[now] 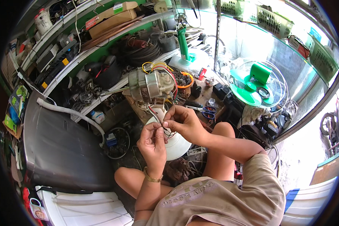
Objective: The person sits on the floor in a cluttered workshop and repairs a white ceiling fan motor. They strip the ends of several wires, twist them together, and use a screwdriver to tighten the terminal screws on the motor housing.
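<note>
A fan motor (154, 83) with a metal housing stands on a white stand with a round base (179, 147) in front of me. Yellow and red wires loop over its top. From below the motor, several thin wires (153, 112) run down to my fingers. My left hand (153, 141), a gold watch on its wrist, pinches a dark wire between thumb and fingertips. My right hand (184, 124) meets it from the right, thumb and forefinger closed on the same dark wire. The exact spot where the fingertips meet is partly hidden.
Blue-handled scissors (208, 112) lie right of the stand. Green fan blades (248, 88) rest in a wire fan guard (280, 86) farther right. A large grey panel (64, 147) fills the left side. Crowded shelves (113, 28) line the back, and a power strip (196, 151) lies near my knee.
</note>
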Motion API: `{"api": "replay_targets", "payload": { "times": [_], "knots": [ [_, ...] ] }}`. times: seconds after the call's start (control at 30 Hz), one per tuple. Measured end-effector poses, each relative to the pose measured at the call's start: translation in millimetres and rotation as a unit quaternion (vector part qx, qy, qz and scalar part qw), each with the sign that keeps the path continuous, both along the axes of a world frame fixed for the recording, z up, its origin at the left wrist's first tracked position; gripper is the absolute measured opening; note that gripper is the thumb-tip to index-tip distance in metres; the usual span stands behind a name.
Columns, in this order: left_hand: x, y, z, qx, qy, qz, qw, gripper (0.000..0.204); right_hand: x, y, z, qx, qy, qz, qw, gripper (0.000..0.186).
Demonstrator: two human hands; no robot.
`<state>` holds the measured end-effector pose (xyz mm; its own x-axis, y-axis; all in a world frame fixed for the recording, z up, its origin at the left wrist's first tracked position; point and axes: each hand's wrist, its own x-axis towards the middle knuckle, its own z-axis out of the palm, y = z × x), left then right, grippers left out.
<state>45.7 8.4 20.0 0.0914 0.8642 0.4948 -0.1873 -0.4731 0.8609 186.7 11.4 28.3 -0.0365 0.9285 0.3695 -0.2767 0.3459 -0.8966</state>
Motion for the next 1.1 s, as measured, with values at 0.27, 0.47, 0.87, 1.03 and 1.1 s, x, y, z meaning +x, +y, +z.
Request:
{"api": "replay_targets", "payload": {
  "times": [0.27, 0.47, 0.87, 1.03, 1.1],
  "knots": [
    [3, -3, -3, 0.001, -0.001, 0.023, 1.000, 0.007, -11, -13, -9, -0.036, 0.064, 0.004, 0.997, 0.017],
    [-1, -3, -8, 0.052, 0.052, 0.041, 0.996, 0.007, -5, -13, -2, -0.105, 0.050, 0.042, 0.992, 0.019],
    [-15, 1, -1, -0.039, -0.025, -0.087, 0.995, 0.014, 4, 1, 4, -0.056, 0.016, 0.163, 0.985, 0.019],
    [-17, 9, -4, -0.060, -0.055, -0.093, 0.992, 0.010, 10, 0, 5, -0.024, -0.067, 0.154, 0.985, 0.019],
    [-17, 20, -13, -0.046, -0.047, -0.107, 0.992, 0.009, 10, -4, -1, -0.043, -0.024, 0.161, 0.986, 0.018]
  ]
}}
